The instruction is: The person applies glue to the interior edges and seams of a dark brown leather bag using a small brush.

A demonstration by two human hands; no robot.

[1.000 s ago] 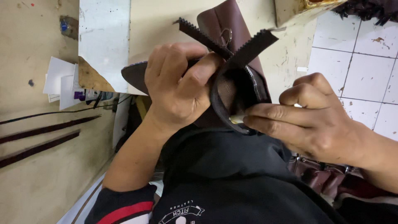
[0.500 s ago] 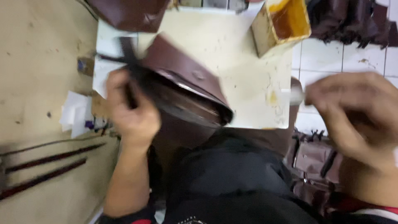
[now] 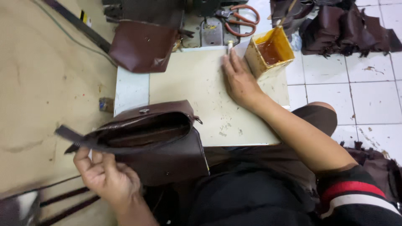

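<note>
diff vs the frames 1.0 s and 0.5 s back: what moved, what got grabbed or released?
The right hand let go of the brown leather bag and reached forward across the work board; its fingers now rest by a small white stick beside the yellow glue tub. The left hand carried the bag down and left, and now holds it alone, open side up. Unchanged: left hand's hold on the bag, glue tub on the board.

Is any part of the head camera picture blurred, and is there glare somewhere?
Head view: the zipper tape end and the bottom-left corner are motion-blurred; the left hand is slightly soft; the right hand and the glue box are sharp; mild sheen shows on the white tiles.
</note>
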